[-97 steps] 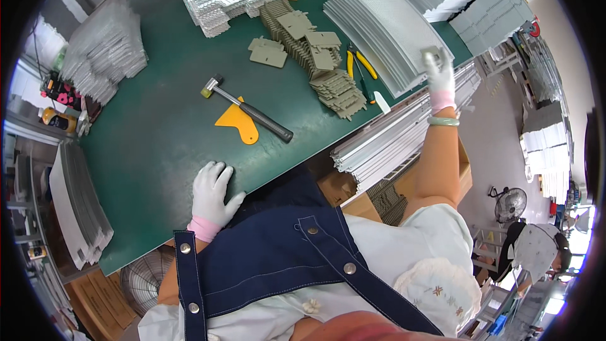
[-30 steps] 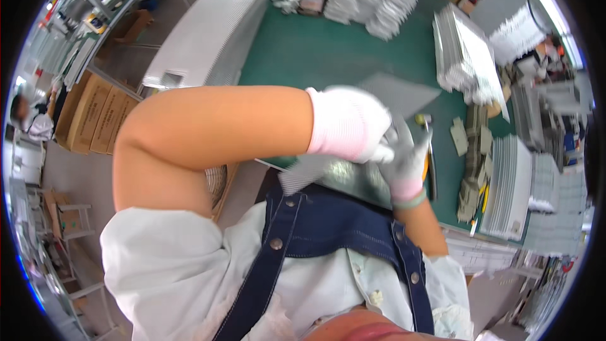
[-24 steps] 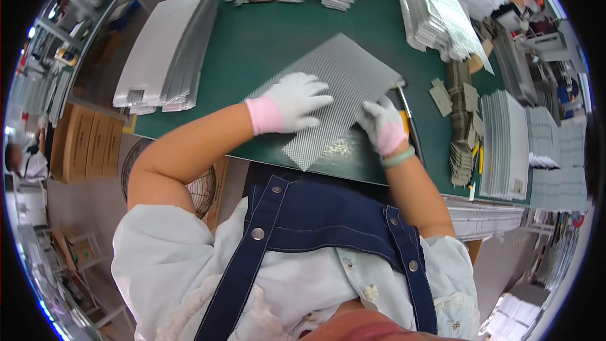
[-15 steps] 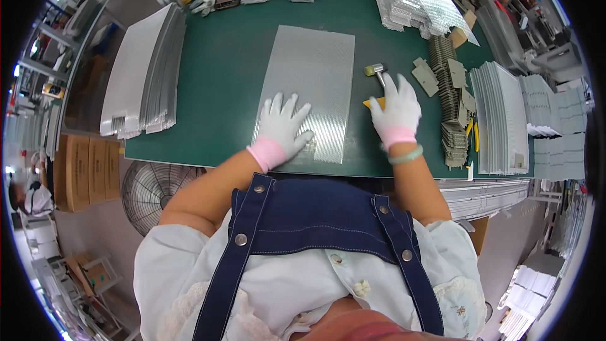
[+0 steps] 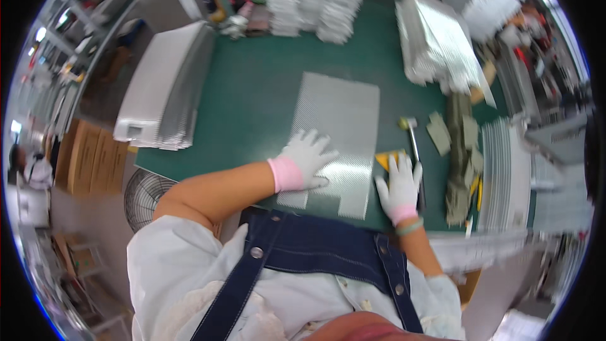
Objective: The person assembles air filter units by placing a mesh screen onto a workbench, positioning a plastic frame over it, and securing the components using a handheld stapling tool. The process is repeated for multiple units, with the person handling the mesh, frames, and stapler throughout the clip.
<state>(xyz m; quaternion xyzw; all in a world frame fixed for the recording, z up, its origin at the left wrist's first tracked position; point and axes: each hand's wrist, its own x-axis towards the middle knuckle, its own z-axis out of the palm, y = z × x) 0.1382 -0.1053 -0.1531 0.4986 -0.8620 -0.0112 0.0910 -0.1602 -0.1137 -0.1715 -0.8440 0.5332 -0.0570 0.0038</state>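
Note:
A thin silver-grey perforated sheet (image 5: 344,110), notched at its near edge, lies flat on the green table. My left hand (image 5: 306,161), in a white glove with a pink cuff, rests on its left part with fingers spread. To the right of the sheet, my gloved right hand (image 5: 401,186) lies palm down, its fingertips over a flat yellow piece (image 5: 383,159) with a pointed corner. The fingers partly hide this piece. Just right of that hand lies a small hammer (image 5: 413,139) with a dark handle.
Stacked silver sheets (image 5: 161,82) stand at the left, with more at the back and right. Grey-green flat pieces (image 5: 464,145) form a row right of the hammer, beside yellow-handled pliers (image 5: 480,194). A fan (image 5: 144,199) stands below the table's left edge.
The view has shifted, so the table sits lower in the picture. My right hand has moved off the hammer's handle onto the yellow piece. My left hand has slid farther over the sheet.

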